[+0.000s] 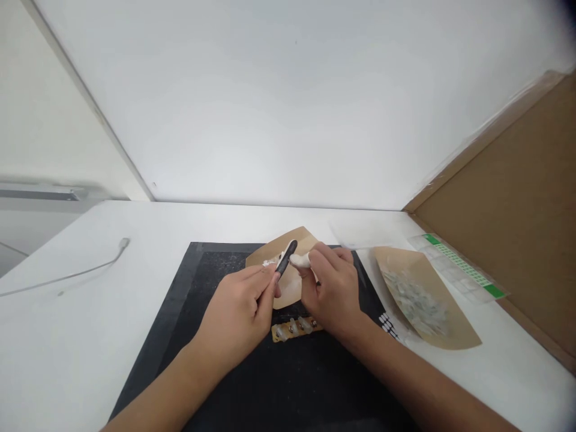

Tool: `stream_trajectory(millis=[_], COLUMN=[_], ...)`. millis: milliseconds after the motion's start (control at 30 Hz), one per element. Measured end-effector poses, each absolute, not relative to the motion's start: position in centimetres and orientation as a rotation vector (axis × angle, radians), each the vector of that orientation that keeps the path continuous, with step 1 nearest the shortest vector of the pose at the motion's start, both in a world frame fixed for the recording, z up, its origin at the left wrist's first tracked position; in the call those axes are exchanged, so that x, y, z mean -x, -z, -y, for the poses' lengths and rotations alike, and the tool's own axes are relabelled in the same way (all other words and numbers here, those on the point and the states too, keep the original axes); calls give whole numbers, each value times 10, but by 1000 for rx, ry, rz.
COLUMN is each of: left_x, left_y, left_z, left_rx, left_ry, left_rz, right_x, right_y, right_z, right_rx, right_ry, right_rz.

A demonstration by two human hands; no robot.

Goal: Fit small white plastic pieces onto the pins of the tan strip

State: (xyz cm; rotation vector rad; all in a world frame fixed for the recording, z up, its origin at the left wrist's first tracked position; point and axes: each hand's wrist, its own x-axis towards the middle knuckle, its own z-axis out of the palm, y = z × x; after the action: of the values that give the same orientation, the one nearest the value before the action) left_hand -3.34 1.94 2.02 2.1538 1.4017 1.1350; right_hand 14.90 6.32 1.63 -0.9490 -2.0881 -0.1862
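Note:
My left hand pinches a slim black-and-white strip-like piece, which points up and away over the mat. Close to its right side is my right hand, its fingers curled. A white tip shows at these fingers, looking like a finger cover; whether they pinch anything small I cannot make out. Behind and below both hands lies a brown paper tray with small white bits in it. Just under the hands, a yellowish strip carries several translucent clips, its right end partly hidden by my right hand.
A black mat covers the middle of the white table. To the right are a brown tray of translucent pieces, several small white pieces and a green-and-clear plastic sheet. A white cable lies left; a brown panel stands right.

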Motion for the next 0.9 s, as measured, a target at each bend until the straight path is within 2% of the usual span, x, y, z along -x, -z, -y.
stream_trajectory(millis=[900], left_x=[30], left_y=[-20], left_z=[-21], left_rx=[-2110], left_ry=[-1125], left_rz=[-1363], right_x=[-151], right_y=[-15], right_z=[-68], right_rx=[914], right_ry=[100], right_rz=[2123])
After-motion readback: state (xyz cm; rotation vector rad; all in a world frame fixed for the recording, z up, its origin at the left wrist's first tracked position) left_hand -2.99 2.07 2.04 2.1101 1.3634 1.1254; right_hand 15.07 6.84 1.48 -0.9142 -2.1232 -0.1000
